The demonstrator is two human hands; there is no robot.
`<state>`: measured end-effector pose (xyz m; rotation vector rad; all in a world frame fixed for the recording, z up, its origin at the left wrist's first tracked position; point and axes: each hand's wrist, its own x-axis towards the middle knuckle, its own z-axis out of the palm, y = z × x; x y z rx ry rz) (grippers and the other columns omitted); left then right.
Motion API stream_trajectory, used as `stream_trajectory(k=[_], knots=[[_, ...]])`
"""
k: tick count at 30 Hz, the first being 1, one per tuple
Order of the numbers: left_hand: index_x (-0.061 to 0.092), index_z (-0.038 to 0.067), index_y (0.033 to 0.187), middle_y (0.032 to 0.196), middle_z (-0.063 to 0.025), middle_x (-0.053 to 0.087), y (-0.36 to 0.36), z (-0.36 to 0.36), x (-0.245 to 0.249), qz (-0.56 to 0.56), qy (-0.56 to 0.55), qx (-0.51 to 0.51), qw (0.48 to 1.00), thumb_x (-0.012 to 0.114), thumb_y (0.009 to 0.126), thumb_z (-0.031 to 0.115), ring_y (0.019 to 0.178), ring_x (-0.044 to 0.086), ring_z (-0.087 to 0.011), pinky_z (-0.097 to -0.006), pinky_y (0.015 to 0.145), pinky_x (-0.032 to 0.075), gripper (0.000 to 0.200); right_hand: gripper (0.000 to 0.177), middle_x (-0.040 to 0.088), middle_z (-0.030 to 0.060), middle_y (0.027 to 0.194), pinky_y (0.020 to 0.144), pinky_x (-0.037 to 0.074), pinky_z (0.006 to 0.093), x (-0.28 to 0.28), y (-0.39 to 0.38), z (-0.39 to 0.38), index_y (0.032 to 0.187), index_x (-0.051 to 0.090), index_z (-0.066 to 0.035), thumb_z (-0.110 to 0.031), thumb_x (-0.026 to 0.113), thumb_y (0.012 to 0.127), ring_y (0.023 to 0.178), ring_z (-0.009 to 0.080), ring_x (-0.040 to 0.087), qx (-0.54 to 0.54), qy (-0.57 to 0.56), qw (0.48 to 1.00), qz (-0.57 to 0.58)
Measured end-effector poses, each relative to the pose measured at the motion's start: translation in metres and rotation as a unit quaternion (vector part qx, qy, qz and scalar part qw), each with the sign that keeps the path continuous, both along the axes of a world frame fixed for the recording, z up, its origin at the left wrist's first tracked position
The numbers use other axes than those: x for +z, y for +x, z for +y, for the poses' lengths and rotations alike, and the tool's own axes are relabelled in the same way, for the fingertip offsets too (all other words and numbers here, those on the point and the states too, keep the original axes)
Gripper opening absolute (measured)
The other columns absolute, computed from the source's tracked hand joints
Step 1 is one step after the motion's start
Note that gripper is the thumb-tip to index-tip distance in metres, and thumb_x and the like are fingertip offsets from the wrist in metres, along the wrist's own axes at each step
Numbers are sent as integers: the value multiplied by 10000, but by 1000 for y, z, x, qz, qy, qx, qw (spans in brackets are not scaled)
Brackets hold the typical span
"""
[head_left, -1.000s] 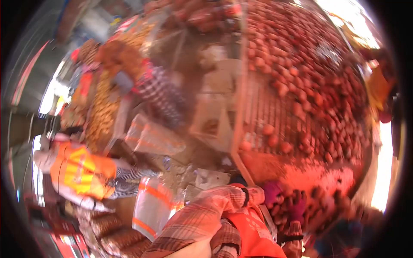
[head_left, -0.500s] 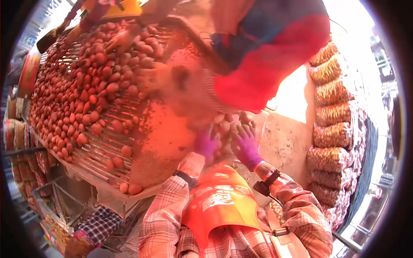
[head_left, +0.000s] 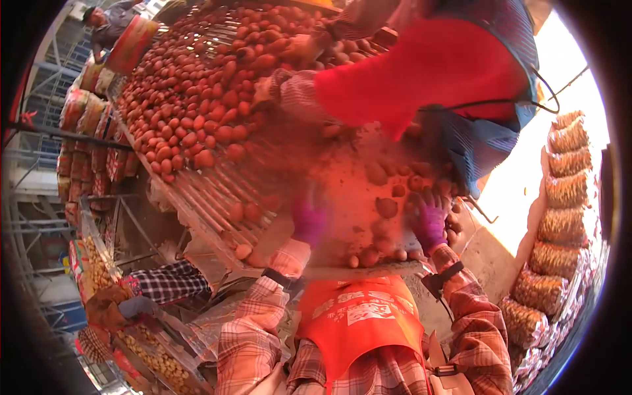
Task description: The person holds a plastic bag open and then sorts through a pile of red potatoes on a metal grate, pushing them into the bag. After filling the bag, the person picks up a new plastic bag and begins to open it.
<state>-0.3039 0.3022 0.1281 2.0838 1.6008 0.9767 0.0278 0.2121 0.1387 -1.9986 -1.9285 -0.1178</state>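
Two gloved hands — left hand (head_left: 308, 221) blurred, I cannot tell its fingers; right hand (head_left: 429, 222), fingers spread — among roughly ten potatoes (head_left: 386, 207).

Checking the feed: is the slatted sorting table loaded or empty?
Loaded at the far end: reddish potatoes heap the slatted metal sorting table; slats nearer the purple-gloved left hand lie mostly bare.

Harsh sunlight from the right blows out; fisheye edges, motion blur centrally.
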Motion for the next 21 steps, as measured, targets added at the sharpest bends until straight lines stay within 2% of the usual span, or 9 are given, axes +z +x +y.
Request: stream_trajectory(k=[5,7,9,11,12,14,16,18,21], knots=[[585,18,1304,1238,-237,596,-161,-11,46,208,-57,295,931,769,796,260,1149,564,-416,-491,1011,451,592,337,568,142,1354,1071,371,554,10,-103,78,1137,652,-112,-264,683,838,1295,386,480,149,-148,969,128],[625,43,1152,962,-159,623,-191,-31,46,53,-189,297,935,731,803,220,899,622,-344,-487,790,517,405,353,568,156,1342,1089,366,541,49,-172,99,1142,644,-86,-243,688,828,1294,391,479,508,-58,852,112],[589,68,1250,1009,-122,640,-214,-48,11,-292,-345,250,856,791,776,268,940,636,-305,-468,823,527,552,374,574,159,1323,1100,364,533,83,-229,137,1158,638,-81,-234,691,821,1301,376,479,531,-63,839,104],[551,84,1316,1033,-96,646,-206,-53,22,-421,-187,10,888,810,785,303,956,641,-295,-451,855,524,630,385,580,154,1312,1101,363,532,79,-269,184,1170,634,-84,-245,686,823,1299,366,485,513,-32,851,104],[551,84,1316,1033,-96,646,-210,-46,23,-425,-176,19,888,810,785,303,956,641,-295,-451,855,524,630,397,585,149,1302,1102,363,531,79,-289,208,1181,630,-88,-256,681,826,1297,356,491,490,-1,865,110],[615,21,1257,1162,-181,651,-224,-26,24,-224,-169,28,959,745,880,252,1109,628,-350,-438,967,491,461,411,586,147,1299,1114,356,529,82,-316,260,1203,619,-94,-268,671,834,1298,353,495,485,14,871,76],[613,29,1278,1236,-187,627,-259,44,42,-33,-180,164,969,737,888,237,1178,599,-347,-436,1018,468,459,426,588,145,1296,1125,348,526,79,-340,299,1225,608,-99,-279,660,843,1299,349,498,470,24,881,38],[594,33,1324,1290,-202,608,-304,96,35,-92,-123,280,948,735,889,230,1230,567,-359,-453,1066,437,498,439,585,149,1313,1152,328,520,76,-358,332,1253,594,-107,-293,643,858,1320,353,491,453,28,891,-5],[575,35,1352,1322,-223,587,-348,163,19,6,32,287,957,739,886,239,1256,549,-383,-460,1077,430,534,486,557,151,1380,1170,317,511,76,-377,380,1299,579,-120,-328,650,866,1357,362,469,447,9,894,-38]])
